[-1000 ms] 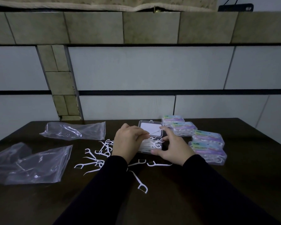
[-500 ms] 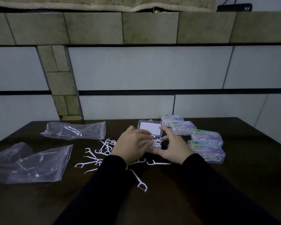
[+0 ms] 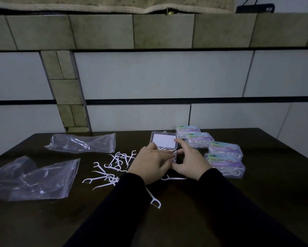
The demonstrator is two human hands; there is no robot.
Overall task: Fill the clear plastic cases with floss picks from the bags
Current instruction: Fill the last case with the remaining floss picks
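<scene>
The left hand (image 3: 150,164) lies palm down over the near tray of the open clear case (image 3: 164,147), its fingers (image 3: 167,155) lightly bent and pressing on the floss picks packed inside; whether they pinch any pick cannot be told. The right hand (image 3: 190,160) sits just right of the case, its fingers spread: the forefinger reaches to the right edge of the raised lid, the thumb touches the tray's near right corner. The case stands in the middle of the dark worktop (image 3: 256,202), its lid tilted up on the far side and showing a white label.

Just right of the right hand lie four filled cases (image 3: 224,155) with coloured labels, in a line running from far left to near right. One pick (image 3: 173,178) lies near the wrists, and another (image 3: 154,198) nearer still, beside the left sleeve. Left of the left hand a scatter of loose floss picks (image 3: 112,168) is spread on the worktop. Further left lie two clear plastic bags, one far (image 3: 82,143) and one near (image 3: 35,179).
</scene>
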